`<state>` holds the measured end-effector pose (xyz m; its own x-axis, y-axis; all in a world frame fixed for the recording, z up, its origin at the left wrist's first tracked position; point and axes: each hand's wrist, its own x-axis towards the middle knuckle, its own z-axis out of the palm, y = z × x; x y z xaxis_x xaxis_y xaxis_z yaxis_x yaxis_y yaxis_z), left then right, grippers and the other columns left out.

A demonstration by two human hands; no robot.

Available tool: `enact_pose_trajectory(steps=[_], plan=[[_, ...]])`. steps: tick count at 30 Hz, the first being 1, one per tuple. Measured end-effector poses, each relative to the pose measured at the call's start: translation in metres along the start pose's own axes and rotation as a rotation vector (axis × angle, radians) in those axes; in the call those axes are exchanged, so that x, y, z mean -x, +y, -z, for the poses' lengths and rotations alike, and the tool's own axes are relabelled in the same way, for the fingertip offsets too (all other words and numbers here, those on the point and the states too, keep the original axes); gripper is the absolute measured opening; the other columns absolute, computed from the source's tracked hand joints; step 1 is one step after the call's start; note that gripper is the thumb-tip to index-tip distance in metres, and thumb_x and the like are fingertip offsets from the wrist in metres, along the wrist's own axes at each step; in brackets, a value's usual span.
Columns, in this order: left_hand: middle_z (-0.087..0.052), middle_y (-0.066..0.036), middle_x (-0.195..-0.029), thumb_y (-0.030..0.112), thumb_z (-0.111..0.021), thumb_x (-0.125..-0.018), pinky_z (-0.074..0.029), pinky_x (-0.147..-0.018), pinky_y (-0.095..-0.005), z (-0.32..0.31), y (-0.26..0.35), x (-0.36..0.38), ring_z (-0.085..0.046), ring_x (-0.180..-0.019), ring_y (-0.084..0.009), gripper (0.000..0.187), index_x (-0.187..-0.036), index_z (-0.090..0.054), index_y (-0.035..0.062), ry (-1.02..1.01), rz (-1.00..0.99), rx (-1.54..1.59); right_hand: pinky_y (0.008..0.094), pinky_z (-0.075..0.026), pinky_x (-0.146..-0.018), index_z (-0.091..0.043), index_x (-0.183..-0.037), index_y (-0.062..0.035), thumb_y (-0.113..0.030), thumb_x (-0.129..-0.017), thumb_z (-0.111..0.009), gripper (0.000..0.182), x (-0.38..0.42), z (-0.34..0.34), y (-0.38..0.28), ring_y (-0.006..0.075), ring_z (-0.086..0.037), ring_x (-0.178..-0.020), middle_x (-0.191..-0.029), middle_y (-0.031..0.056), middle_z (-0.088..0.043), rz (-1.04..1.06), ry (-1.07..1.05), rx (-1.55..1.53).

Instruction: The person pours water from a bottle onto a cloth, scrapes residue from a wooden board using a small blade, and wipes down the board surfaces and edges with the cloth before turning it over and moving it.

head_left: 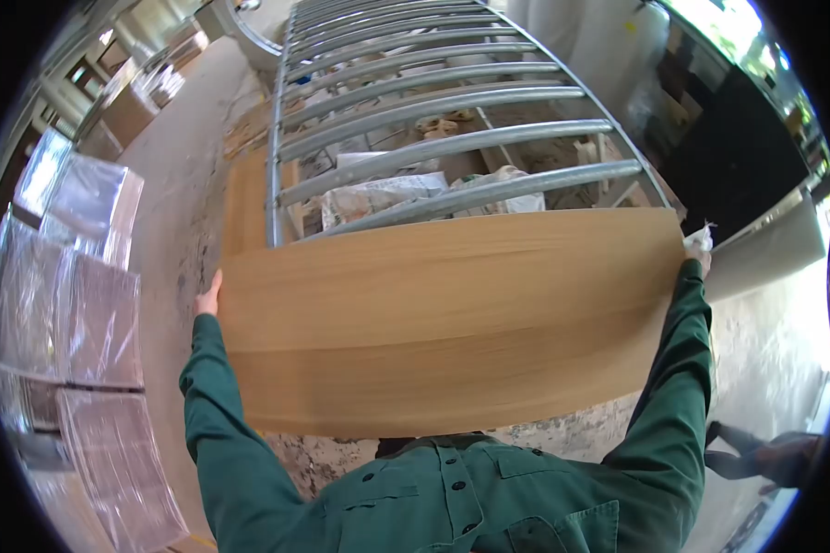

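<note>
The wide board [452, 323] is honey-brown, with fine wood grain running lengthwise (a slightly darker band crosses its lower half). The shirt [415, 502] is deep green with black buttons [458, 486]; the rack's bars [480, 189] are silvery grey, the floor [171, 194] pale grey with dark blotches.

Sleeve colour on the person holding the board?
Dark green on both sleeves; shows best in the head view, the only one.

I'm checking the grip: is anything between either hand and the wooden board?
Nothing visible separates the left hand from the wooden board. Crumpled white material shows at the right hand; whether it lies in between, I cannot tell.
</note>
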<state>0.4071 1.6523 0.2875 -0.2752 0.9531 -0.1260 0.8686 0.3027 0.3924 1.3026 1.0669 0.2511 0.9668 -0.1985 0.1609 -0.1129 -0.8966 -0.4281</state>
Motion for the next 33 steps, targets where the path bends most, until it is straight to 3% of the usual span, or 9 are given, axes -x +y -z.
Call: enact_pose_trajectory(steps=[4,7,11,16,20,21,23,27,33], plan=[[-0.050,-0.027,-0.110,0.079,-0.050,-0.051,-0.035,-0.091,-0.0352,0.001,-0.003,-0.004,-0.046,-0.108,-0.0328,0.108,-0.103,-0.050,-0.0158,0.019,0.053,-0.075,0.0373,-0.040,-0.084,-0.054,-0.100,0.0004,-0.042,-0.083,-0.038,0.048,-0.103,0.043,0.004,0.0302,-0.052,-0.094,-0.098,0.0180,-0.056,0.371,0.821,-0.494],[-0.049,-0.027,-0.113,0.079,-0.051,-0.051,-0.033,-0.093,-0.0356,-0.022,-0.025,-0.033,-0.045,-0.109,-0.0329,0.109,-0.105,-0.049,-0.0159,0.118,0.043,-0.154,0.0344,-0.043,-0.081,-0.051,-0.112,-0.0041,-0.045,-0.082,-0.034,0.053,-0.101,0.170,-0.040,0.0242,-0.054,-0.096,-0.109,0.0114,-0.055,-0.004,0.605,-0.366],[-0.047,-0.026,-0.116,0.076,-0.054,-0.052,-0.033,-0.093,-0.0363,-0.022,-0.008,-0.014,-0.044,-0.111,-0.0320,0.106,-0.107,-0.048,-0.0136,0.032,0.069,-0.041,0.0332,-0.043,-0.079,-0.051,-0.112,-0.0050,-0.068,-0.075,-0.029,0.076,-0.089,0.308,-0.030,0.0243,-0.057,-0.092,-0.109,0.0126,-0.056,0.370,0.385,-0.073],[-0.054,-0.024,-0.106,0.071,-0.058,-0.053,-0.040,-0.085,-0.0389,-0.008,0.020,0.003,-0.051,-0.101,-0.0338,0.091,-0.100,-0.056,-0.0071,0.106,0.008,-0.179,0.0380,-0.047,-0.068,-0.060,-0.093,-0.0047,-0.030,-0.077,-0.050,0.031,0.022,0.240,0.035,0.0301,-0.060,-0.074,-0.089,0.0165,-0.061,0.565,0.658,0.157],[-0.060,-0.023,-0.083,0.065,-0.059,-0.057,-0.045,-0.070,-0.0438,0.027,0.038,0.069,-0.058,-0.080,-0.0370,0.069,-0.080,-0.064,0.0000,0.140,-0.207,-0.172,0.0407,-0.045,-0.063,-0.060,-0.087,-0.0097,-0.023,-0.078,-0.048,0.020,0.163,0.088,0.058,0.0314,-0.055,-0.065,-0.066,0.0165,-0.057,0.783,0.286,0.193],[-0.060,-0.023,-0.081,0.064,-0.060,-0.058,-0.045,-0.067,-0.0444,0.027,0.026,0.080,-0.058,-0.077,-0.0372,0.066,-0.079,-0.064,0.0013,0.160,-0.266,-0.213,0.0377,-0.045,-0.067,-0.057,-0.099,-0.0101,-0.024,-0.078,-0.048,0.027,0.206,0.069,0.039,0.0288,-0.056,-0.074,-0.082,0.0171,-0.060,0.510,-0.003,0.099],[-0.059,-0.024,-0.074,0.060,-0.062,-0.060,-0.043,-0.058,-0.0447,0.029,-0.022,0.095,-0.057,-0.069,-0.0381,0.060,-0.074,-0.063,0.0017,0.127,-0.350,-0.229,0.0367,-0.034,-0.092,-0.045,-0.117,-0.0009,-0.011,-0.070,-0.043,0.049,0.286,0.027,0.023,0.0326,-0.042,-0.109,-0.119,0.0198,-0.044,0.925,0.274,0.297],[-0.057,-0.024,-0.071,0.059,-0.060,-0.063,-0.042,-0.059,-0.0450,0.063,-0.085,0.149,-0.055,-0.070,-0.0397,0.060,-0.072,-0.061,-0.0001,0.038,-0.307,-0.289,0.0392,-0.023,-0.100,-0.036,-0.122,0.0008,-0.011,-0.061,-0.054,0.064,0.457,0.042,-0.079,0.0357,-0.029,-0.118,-0.127,0.0231,-0.033,0.768,-0.365,-0.282],[-0.054,-0.017,-0.058,0.045,-0.066,-0.068,-0.041,-0.058,-0.0335,0.034,-0.148,0.118,-0.050,-0.060,-0.0169,0.051,-0.059,-0.054,-0.0029,-0.249,-0.301,0.100,0.0365,-0.025,-0.101,-0.041,-0.123,-0.0128,-0.020,-0.058,-0.064,0.069,0.792,0.102,-0.161,0.0235,-0.032,-0.122,-0.130,0.0104,-0.036,1.550,-1.002,-0.614]])
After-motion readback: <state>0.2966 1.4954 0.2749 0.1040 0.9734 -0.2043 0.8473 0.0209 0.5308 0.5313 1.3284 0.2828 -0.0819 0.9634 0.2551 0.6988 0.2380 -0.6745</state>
